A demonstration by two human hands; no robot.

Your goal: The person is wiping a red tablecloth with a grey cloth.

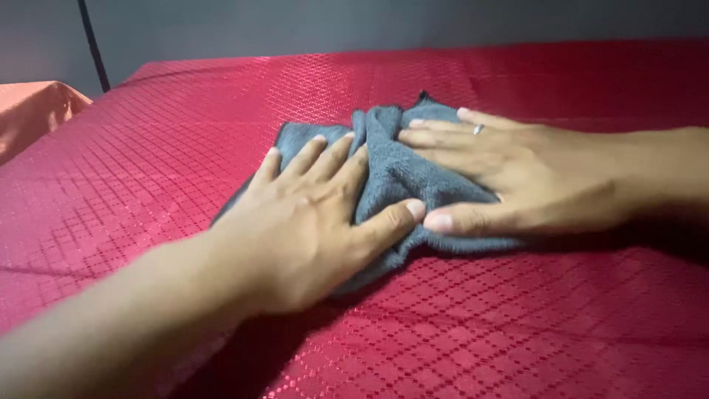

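A grey terry towel lies bunched on a red diamond-patterned cloth. My left hand rests flat on the towel's left part, fingers spread and pointing away from me, thumb reaching right. My right hand comes in from the right and lies flat on the towel's right part, fingers pointing left, with a ring on one finger. The two thumbs nearly meet at the towel's near edge. A raised fold of towel stands between the hands. Much of the towel is hidden under both palms.
The red cloth covers the whole surface out to the far edge. An orange cloth lies at the far left. A dark pole stands against the grey wall behind.
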